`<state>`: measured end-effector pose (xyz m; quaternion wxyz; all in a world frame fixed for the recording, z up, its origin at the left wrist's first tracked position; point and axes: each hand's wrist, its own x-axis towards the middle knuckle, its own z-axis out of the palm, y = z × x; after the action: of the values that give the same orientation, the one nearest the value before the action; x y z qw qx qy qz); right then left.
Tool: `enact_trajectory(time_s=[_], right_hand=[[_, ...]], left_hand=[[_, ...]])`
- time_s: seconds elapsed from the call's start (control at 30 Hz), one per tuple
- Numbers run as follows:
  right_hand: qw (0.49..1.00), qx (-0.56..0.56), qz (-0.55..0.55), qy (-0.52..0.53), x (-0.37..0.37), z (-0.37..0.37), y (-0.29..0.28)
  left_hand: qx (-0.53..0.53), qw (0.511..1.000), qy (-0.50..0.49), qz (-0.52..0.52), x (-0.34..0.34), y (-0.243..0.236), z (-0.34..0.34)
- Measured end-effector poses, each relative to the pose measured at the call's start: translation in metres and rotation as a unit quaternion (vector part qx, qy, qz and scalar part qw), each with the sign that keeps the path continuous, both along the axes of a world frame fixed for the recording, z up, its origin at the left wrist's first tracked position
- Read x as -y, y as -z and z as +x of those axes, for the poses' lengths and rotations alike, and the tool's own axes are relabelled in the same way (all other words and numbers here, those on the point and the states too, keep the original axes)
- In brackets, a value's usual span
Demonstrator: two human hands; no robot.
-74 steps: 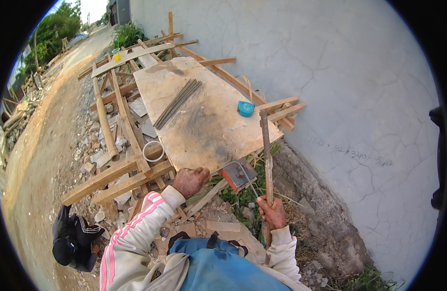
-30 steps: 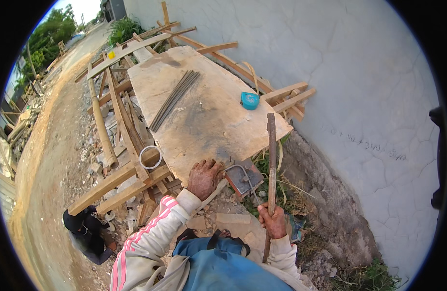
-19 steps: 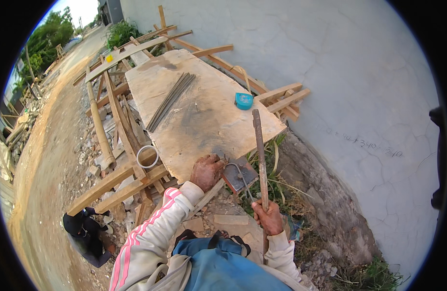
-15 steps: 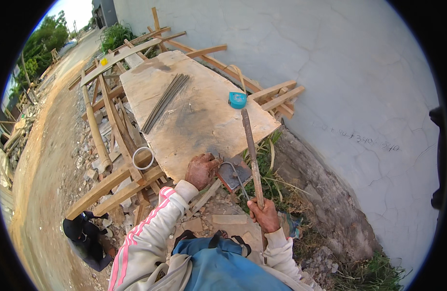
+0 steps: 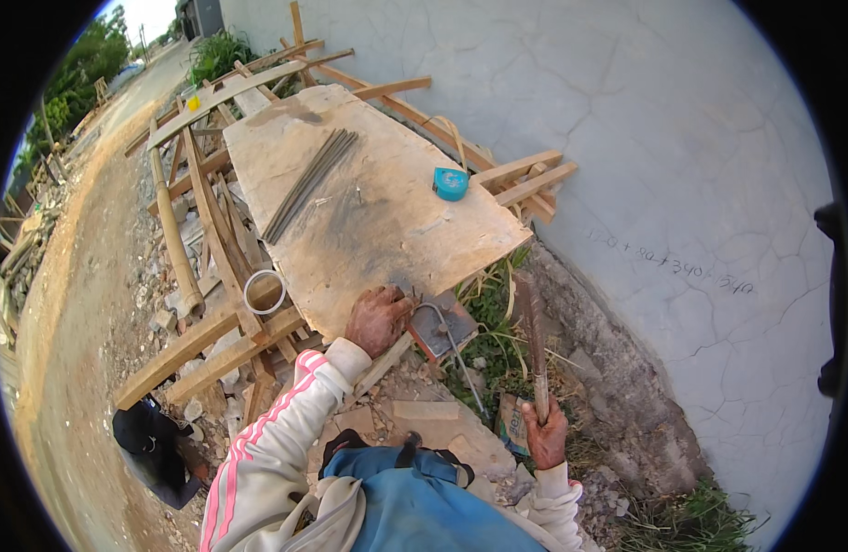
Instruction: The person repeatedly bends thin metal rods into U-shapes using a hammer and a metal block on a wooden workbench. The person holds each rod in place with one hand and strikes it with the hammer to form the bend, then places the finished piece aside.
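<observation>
My left hand (image 5: 380,320) rests at the near edge of a worn wooden board (image 5: 405,225), fingers curled at the end of a bent steel rod (image 5: 449,333). The rod hooks over a dark metal plate (image 5: 451,324) fixed beside the board, and its long leg slants down toward the right. Exactly how the fingertips grip it is hidden. Off to the right, my right hand (image 5: 545,432) is wrapped around a rusty metal pipe (image 5: 531,336), which points up and away from me, apart from the rod.
On the board lie a bundle of straight steel rods (image 5: 311,184) and a teal tape measure (image 5: 450,184). Timber beams (image 5: 203,354) jut out at the left, with a white ring (image 5: 265,292) on them. A crouching person (image 5: 157,451) is at lower left. A cracked wall (image 5: 654,138) stands right.
My right hand has swung the pipe to the right, away from the bent rod's leg. My left hand has stayed at the board's edge. The view has shifted slightly.
</observation>
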<state>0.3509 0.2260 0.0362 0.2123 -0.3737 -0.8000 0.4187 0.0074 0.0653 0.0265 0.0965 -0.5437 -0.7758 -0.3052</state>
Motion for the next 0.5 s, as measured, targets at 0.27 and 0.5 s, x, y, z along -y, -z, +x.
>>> enact_trajectory(time_s=[0.27,0.5], right_hand=[[0.98,0.15,0.126,-0.027,-0.027,0.043,-0.003],[0.937,0.268,0.199,-0.103,-0.071,0.035,-0.024]], left_hand=[[-0.006,1.0,-0.008,-0.004,0.0,0.001,0.001],[-0.002,1.0,-0.011,-0.015,0.001,-0.001,0.002]])
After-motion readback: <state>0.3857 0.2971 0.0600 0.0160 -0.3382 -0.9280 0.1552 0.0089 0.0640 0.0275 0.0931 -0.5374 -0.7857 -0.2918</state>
